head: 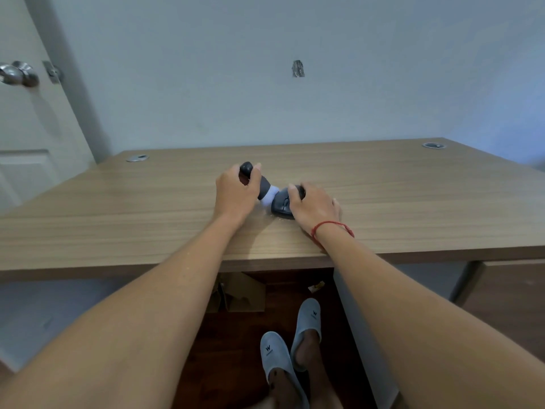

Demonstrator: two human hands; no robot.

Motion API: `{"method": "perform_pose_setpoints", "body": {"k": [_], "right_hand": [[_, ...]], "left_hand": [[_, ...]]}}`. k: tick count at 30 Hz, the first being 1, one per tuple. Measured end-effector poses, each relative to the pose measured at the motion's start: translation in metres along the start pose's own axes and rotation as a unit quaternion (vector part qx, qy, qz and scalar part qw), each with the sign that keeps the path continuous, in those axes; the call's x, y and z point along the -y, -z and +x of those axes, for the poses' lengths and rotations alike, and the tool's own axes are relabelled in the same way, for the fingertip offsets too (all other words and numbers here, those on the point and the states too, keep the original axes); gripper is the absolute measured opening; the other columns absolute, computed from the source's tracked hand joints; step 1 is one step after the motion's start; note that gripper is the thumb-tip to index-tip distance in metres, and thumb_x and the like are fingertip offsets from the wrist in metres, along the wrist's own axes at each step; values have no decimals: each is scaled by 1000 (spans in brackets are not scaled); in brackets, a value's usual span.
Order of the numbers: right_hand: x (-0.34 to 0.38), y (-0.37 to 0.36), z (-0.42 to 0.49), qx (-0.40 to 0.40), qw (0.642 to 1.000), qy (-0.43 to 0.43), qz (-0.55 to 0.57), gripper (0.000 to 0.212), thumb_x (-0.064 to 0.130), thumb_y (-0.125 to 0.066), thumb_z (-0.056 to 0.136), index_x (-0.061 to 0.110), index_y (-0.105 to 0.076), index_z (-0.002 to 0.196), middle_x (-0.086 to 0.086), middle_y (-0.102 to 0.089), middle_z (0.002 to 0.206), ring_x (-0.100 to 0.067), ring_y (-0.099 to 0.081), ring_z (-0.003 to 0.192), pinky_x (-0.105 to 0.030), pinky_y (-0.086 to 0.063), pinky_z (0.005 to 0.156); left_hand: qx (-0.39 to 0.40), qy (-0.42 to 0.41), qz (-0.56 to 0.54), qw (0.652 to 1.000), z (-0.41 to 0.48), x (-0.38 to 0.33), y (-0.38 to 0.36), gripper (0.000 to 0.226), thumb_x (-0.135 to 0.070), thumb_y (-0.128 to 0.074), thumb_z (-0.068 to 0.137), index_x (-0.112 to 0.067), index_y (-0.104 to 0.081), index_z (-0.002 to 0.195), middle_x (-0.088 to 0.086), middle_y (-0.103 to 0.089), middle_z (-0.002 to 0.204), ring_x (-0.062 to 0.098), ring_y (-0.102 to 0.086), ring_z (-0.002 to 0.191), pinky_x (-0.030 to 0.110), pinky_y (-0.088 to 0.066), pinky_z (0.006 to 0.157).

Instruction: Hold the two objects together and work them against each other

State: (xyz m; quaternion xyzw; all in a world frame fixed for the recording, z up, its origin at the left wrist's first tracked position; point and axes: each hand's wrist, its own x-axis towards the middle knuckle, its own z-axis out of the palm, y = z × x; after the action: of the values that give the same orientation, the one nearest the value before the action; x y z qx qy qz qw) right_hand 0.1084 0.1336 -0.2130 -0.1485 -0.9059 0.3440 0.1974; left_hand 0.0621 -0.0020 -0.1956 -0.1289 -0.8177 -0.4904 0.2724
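My left hand [236,193] grips a dark brush-like tool [259,184] with a black rounded handle end and a pale, soft-looking tip. That tip touches the left side of a dark grey computer mouse [281,205] lying on the wooden desk [147,208]. My right hand [314,206] holds the mouse from the right, with fingers curled over its top. A red string bracelet circles my right wrist. Part of the mouse is hidden under that hand.
Two round metal cable grommets [137,158] [433,145] sit at the desk's back corners. A white door with a metal knob [20,73] stands at the left. Below the desk are a cardboard piece [236,293] and my feet in grey slippers [295,340].
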Motion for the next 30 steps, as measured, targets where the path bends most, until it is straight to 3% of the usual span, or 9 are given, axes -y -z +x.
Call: {"method": "perform_pose_setpoints", "body": {"k": [4,8,13,18,23,27,30], "right_hand": [[-2,0,1,8,1000,8,-10,43,47,-31,100,18,-61,111,-6,-65,116,-29,-55,117,-50,-26,113],[-1,-1,-1,4,1000,9,-4,41,45,-30,101,20,-61,108,-4,-66,112,-28,-57,113,-50,-26,113],[0,-1,-1,1,1000,4,-5,39,35,-26,102,18,-61,113,-6,-66,115,-28,-56,116,-50,-27,114],[0,-1,-2,6,1000,-7,-7,46,35,-19,104,16,-59,118,-7,-66,118,-27,-56,118,-48,-23,116],[0,0,-1,6,1000,-16,-5,44,33,-19,104,17,-58,117,-7,-66,117,-27,-56,118,-48,-22,116],[-2,0,-1,8,1000,-15,-1,35,32,-20,104,20,-52,97,-2,-61,96,-27,-58,110,-49,-22,115],[0,0,-1,21,1000,-10,2,34,30,-20,103,22,-52,96,-1,-60,94,-27,-59,107,-50,-23,115]], "left_hand": [[21,-2,13,1000,-2,0,-4,40,-36,-57,91,-12,-43,62,-2,-43,56,13,-40,53,19,-31,47],[43,-21,82,996,-8,7,0,39,-33,-57,92,-9,-44,64,5,-48,62,23,-44,63,31,-34,60],[0,-60,10,998,-4,-26,-7,47,-36,-58,91,-24,-32,53,-9,-38,49,9,-38,48,21,-28,50],[21,-53,107,993,-7,-13,-7,35,-36,-54,93,-9,-49,71,10,-57,70,31,-54,72,32,-37,63],[-9,-72,25,997,-10,-18,-9,37,-32,-58,92,-12,-44,64,0,-45,56,26,-43,61,31,-36,61],[12,-56,72,996,-11,-12,-9,36,-34,-56,92,-8,-49,67,6,-51,62,29,-48,65,34,-38,61],[-41,-46,-10,998,-11,-15,-9,44,-30,-58,92,-19,-34,57,-6,-38,52,23,-39,58,28,-29,58]]}}
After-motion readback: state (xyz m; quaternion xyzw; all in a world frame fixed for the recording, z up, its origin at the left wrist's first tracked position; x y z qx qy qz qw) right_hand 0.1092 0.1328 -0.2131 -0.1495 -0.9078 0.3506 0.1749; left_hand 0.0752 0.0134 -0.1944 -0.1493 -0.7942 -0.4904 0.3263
